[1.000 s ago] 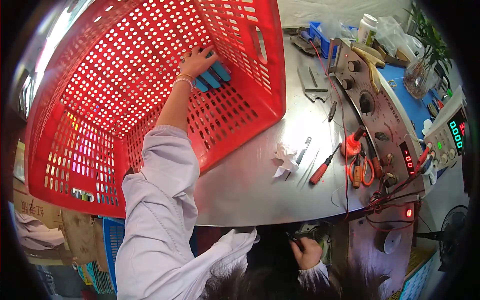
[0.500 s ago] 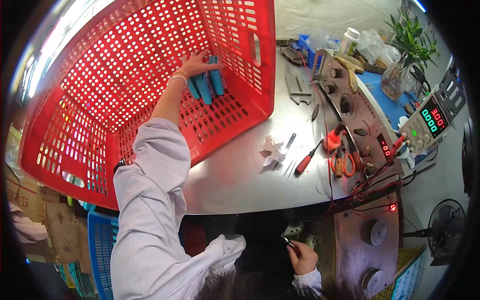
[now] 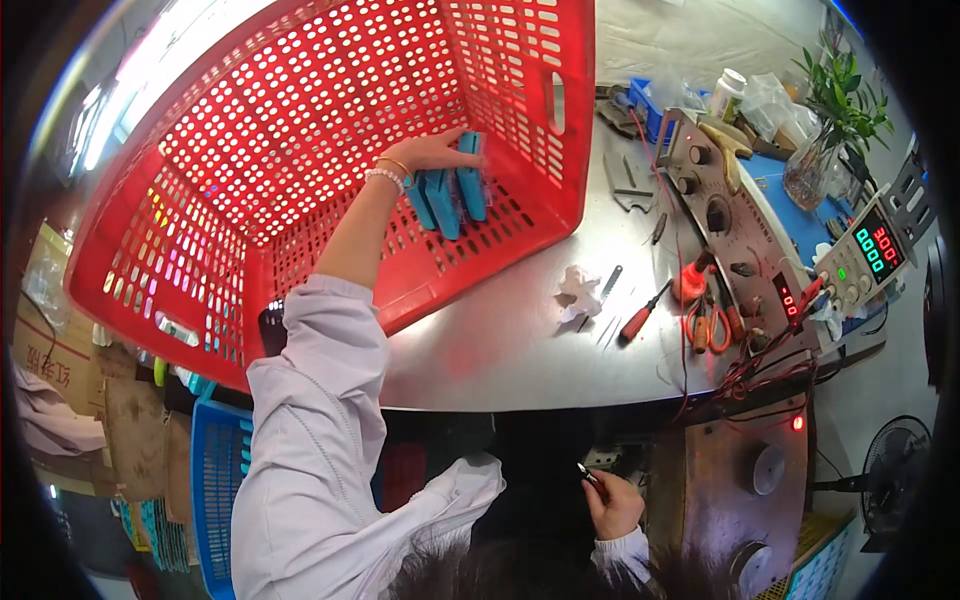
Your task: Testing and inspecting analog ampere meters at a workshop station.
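A large red perforated plastic basket (image 3: 420, 290) lies tilted on the bench, its opening toward me. My left hand (image 3: 432, 153) reaches inside, its fingers to either side of the top of a blue flat block (image 3: 471, 190). That block stands upright, with clear plastic film showing at its edge. Beside it other blue blocks (image 3: 440, 205) lean together on the basket's slotted wall. Low in front of the bench, my right hand (image 3: 615, 505) is closed around a small dark tool (image 3: 588, 474) with a shiny tip; its exact kind is too small to tell.
On the metal bench (image 3: 480, 350) lie crumpled white paper (image 3: 578, 293), a red screwdriver (image 3: 645, 313) and orange-handled scissors (image 3: 707, 325). A control panel (image 3: 735, 235), red wires and a lit power supply (image 3: 862, 255) line the right. A blue basket (image 3: 210, 480) stands below left.
The whole view has shifted, so bench and basket sit further right. My left hand's fingers have drawn in around the upright blue block. My right hand keeps the small tool.
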Action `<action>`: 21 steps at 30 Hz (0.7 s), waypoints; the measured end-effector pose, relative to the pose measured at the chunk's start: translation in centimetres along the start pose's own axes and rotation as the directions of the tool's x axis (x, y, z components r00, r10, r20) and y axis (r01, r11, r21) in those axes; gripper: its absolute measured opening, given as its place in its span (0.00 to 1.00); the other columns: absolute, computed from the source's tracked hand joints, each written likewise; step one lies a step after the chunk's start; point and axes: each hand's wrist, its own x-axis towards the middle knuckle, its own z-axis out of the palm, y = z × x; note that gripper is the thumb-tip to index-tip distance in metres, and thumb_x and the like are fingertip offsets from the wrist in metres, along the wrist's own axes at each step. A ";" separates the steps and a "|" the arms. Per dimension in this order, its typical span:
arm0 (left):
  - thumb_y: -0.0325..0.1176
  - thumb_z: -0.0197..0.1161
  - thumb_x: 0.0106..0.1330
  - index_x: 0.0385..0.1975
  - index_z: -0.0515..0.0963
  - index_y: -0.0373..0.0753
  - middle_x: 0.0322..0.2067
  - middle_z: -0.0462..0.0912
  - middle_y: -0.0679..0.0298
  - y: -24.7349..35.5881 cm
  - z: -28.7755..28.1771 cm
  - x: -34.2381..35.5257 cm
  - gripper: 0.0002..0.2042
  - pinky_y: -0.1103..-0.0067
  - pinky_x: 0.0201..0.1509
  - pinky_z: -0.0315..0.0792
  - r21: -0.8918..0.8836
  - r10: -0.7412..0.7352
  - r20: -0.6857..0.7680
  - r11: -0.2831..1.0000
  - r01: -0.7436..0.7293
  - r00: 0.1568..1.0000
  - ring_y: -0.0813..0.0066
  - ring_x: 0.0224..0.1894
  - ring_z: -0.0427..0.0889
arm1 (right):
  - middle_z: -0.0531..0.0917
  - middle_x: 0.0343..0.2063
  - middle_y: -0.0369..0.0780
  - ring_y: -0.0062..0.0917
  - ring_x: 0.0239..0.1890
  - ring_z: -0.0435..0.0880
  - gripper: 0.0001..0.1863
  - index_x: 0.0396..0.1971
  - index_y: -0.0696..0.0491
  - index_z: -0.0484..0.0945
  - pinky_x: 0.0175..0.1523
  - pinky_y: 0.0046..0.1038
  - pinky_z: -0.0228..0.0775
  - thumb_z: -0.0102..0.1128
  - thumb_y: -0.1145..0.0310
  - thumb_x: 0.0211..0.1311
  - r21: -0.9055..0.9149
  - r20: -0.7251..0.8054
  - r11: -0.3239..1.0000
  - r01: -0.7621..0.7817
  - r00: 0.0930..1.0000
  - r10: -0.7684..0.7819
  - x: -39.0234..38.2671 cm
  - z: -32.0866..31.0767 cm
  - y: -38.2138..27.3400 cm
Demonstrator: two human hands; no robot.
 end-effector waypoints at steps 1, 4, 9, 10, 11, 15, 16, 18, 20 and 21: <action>0.78 0.62 0.49 0.78 0.52 0.42 0.75 0.58 0.46 1.2 0.0 -1.4 0.61 0.59 0.76 0.59 0.025 0.005 0.051 1.000 -0.007 0.999 0.48 0.75 0.60 | 0.85 0.28 0.43 0.38 0.31 0.84 0.11 0.40 0.54 0.86 0.36 0.36 0.75 0.73 0.70 0.56 0.011 0.016 1.000 0.008 1.000 -0.008 -0.2 -0.1 0.0; 0.84 0.56 0.47 0.79 0.51 0.46 0.77 0.49 0.47 2.4 1.3 -3.3 0.63 0.55 0.77 0.56 0.199 -0.168 -0.064 0.964 0.177 0.984 0.45 0.77 0.55 | 0.85 0.28 0.43 0.38 0.31 0.84 0.11 0.40 0.54 0.86 0.36 0.36 0.75 0.73 0.70 0.56 0.013 0.044 0.999 0.035 0.998 -0.035 0.0 -1.0 -0.1; 0.76 0.54 0.61 0.74 0.60 0.34 0.70 0.58 0.35 -4.1 2.1 -4.9 0.53 0.61 0.65 0.74 0.068 0.208 -0.049 0.976 -0.205 0.977 0.46 0.71 0.66 | 0.86 0.28 0.42 0.37 0.30 0.85 0.12 0.41 0.54 0.86 0.36 0.35 0.76 0.73 0.69 0.57 0.046 0.066 0.989 0.142 0.987 -0.145 0.3 -0.9 -0.3; 0.76 0.54 0.61 0.74 0.60 0.34 0.70 0.58 0.35 -3.0 2.5 -6.1 0.53 0.61 0.65 0.74 0.060 0.215 -0.050 0.976 -0.212 0.975 0.46 0.71 0.66 | 0.86 0.28 0.42 0.37 0.30 0.85 0.12 0.40 0.54 0.86 0.35 0.35 0.76 0.73 0.69 0.57 0.035 0.063 0.987 0.154 0.986 -0.156 0.4 -1.1 -0.4; 0.74 0.59 0.60 0.69 0.62 0.28 0.64 0.65 0.36 -2.8 2.6 -7.2 0.53 0.64 0.61 0.76 -0.061 0.025 -0.103 0.998 -0.031 0.994 0.49 0.65 0.72 | 0.86 0.28 0.42 0.37 0.30 0.85 0.11 0.40 0.54 0.86 0.35 0.35 0.76 0.73 0.69 0.57 0.034 0.066 0.985 0.172 0.983 -0.174 0.5 -1.1 -0.7; 0.67 0.75 0.48 0.59 0.70 0.22 0.45 0.82 0.44 -6.1 4.5 -12.5 0.52 0.67 0.53 0.80 -0.185 -0.133 -0.399 0.981 0.062 0.907 0.56 0.49 0.85 | 0.87 0.29 0.42 0.36 0.31 0.86 0.11 0.39 0.54 0.87 0.36 0.34 0.77 0.74 0.70 0.56 0.019 0.053 0.970 0.242 0.969 -0.242 1.4 -1.0 -1.7; 0.65 0.78 0.46 0.58 0.71 0.23 0.42 0.84 0.46 -6.6 4.9 -14.8 0.51 0.68 0.54 0.80 -0.267 -0.126 -0.385 0.963 0.021 0.914 0.57 0.48 0.85 | 0.87 0.29 0.42 0.36 0.31 0.86 0.11 0.39 0.54 0.87 0.36 0.34 0.77 0.74 0.70 0.56 0.035 0.067 0.965 0.262 0.962 -0.263 1.6 -0.9 -1.8; 0.56 0.82 0.43 0.56 0.72 0.25 0.45 0.83 0.47 -7.1 6.8 -18.3 0.47 0.68 0.54 0.79 -0.382 -0.131 -0.417 0.923 -0.043 0.899 0.59 0.48 0.85 | 0.87 0.29 0.42 0.36 0.31 0.86 0.11 0.40 0.54 0.86 0.37 0.33 0.78 0.74 0.71 0.56 0.036 0.116 0.961 0.274 0.954 -0.277 2.2 -0.6 -1.9; 0.47 0.86 0.41 0.55 0.72 0.28 0.48 0.82 0.49 -5.4 9.4 -21.8 0.43 0.69 0.55 0.78 -0.523 -0.106 -0.463 0.834 -0.175 0.880 0.62 0.49 0.84 | 0.87 0.29 0.42 0.34 0.31 0.86 0.11 0.39 0.55 0.86 0.38 0.32 0.78 0.74 0.71 0.56 0.081 0.110 0.934 0.347 0.929 -0.354 2.0 -0.6 -1.5; 0.45 0.86 0.42 0.56 0.71 0.29 0.49 0.82 0.50 -4.9 11.3 -22.6 0.43 0.70 0.56 0.78 -0.584 -0.108 -0.476 0.781 -0.221 0.873 0.62 0.50 0.84 | 0.87 0.29 0.43 0.33 0.30 0.86 0.11 0.39 0.56 0.86 0.38 0.31 0.77 0.74 0.71 0.56 0.064 0.114 0.970 0.236 0.964 -0.242 1.9 -0.6 -1.6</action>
